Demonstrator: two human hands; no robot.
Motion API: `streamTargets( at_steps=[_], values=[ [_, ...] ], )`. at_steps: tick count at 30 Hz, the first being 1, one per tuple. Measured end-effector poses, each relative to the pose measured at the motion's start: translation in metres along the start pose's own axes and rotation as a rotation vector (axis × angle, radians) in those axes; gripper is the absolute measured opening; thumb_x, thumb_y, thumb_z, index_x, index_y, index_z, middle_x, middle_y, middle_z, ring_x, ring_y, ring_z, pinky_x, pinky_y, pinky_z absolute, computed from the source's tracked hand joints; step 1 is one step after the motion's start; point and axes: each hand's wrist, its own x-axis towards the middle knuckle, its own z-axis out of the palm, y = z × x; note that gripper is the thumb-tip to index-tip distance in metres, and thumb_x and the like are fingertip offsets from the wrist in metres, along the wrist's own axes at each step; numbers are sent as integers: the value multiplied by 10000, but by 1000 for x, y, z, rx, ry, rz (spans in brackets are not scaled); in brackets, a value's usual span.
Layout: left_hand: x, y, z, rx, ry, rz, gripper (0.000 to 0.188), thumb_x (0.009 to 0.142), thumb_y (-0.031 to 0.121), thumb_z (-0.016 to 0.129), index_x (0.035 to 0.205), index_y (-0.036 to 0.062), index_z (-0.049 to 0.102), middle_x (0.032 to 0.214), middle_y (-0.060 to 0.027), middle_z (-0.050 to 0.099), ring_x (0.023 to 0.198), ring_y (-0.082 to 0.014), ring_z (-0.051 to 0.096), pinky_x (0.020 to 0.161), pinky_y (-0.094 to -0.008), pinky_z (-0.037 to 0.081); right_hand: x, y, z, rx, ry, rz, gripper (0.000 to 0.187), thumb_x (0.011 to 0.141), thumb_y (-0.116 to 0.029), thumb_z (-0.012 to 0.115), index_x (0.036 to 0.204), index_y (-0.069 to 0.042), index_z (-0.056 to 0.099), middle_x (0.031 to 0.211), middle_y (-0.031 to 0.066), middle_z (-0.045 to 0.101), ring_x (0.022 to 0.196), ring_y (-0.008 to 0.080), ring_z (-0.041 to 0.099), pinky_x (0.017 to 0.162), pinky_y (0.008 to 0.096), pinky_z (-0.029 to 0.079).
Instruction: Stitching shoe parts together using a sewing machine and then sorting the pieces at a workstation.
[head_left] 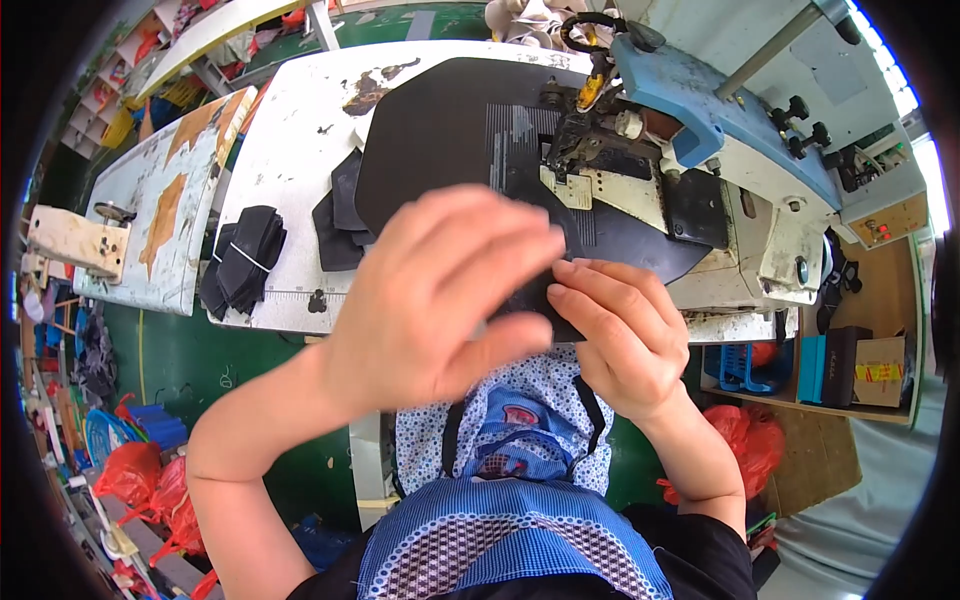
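My left hand [440,295] is raised above the near edge of the black machine plate [425,125], slightly smeared by motion. Its fingers are stretched out, the thumb stands apart, and nothing shows in its grasp. Close beside its fingertips, my right hand [630,335] pinches the edge of a black piece of material [572,235]. That piece is dark on dark, and much of it is hidden behind my hands. Beyond them stands an industrial sewing machine [605,150], with its needle area and metal throat plate [575,190] to the far right of my fingers.
A tied bundle of black pieces [245,255] lies on the white worktable [290,130], with loose black pieces [345,210] nearer the plate. The blue machine arm [690,90] reaches over from the right. Red plastic bags [745,445] and a shelf with boxes [880,370] are at the right.
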Motion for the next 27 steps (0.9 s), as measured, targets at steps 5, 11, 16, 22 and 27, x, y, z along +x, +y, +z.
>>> streamTargets(
  at_steps=[5, 11, 16, 22, 27],
  values=[
    [18, -28, 13, 22, -153, -69, 342, 986, 220, 637, 1240, -4, 678, 1299, -153, 640, 1190, -375, 589, 1019, -460, 497, 8, -1, 6, -27, 27, -1, 348, 608, -15, 741, 955, 8, 758, 989, 123, 746, 869, 279, 721, 717, 355, 620],
    [27, -44, 15, -15, -206, -9, 353, 942, 152, 675, 1264, 8, 661, 1317, -142, 631, 1238, -353, 587, 1050, -457, 492, 12, 3, 14, -18, 54, -30, 356, 610, -33, 735, 963, 11, 755, 999, 121, 735, 868, 279, 713, 716, 357, 615],
    [29, -56, 10, 4, -232, 73, 369, 932, 123, 675, 1283, 11, 653, 1310, -137, 633, 1247, -349, 584, 1052, -453, 491, 10, -2, 21, 4, 23, 14, 372, 614, -44, 732, 983, -7, 759, 1023, 105, 724, 902, 279, 705, 728, 357, 607],
    [34, -60, 4, 22, -281, 105, 365, 907, 59, 687, 1269, 27, 665, 1242, -116, 632, 1193, -340, 598, 1018, -433, 503, 2, -13, 20, -50, -68, 102, 419, 618, -56, 748, 1036, -41, 763, 1122, 82, 693, 989, 264, 667, 807, 382, 559],
    [34, -65, -2, 35, -293, 112, 317, 903, 55, 693, 1220, 56, 681, 1244, -104, 633, 1171, -335, 610, 989, -428, 522, 4, -15, 25, -34, -56, 95, 440, 658, -85, 782, 1094, -38, 750, 1161, 96, 681, 1019, 275, 660, 850, 401, 543]
  ],
)
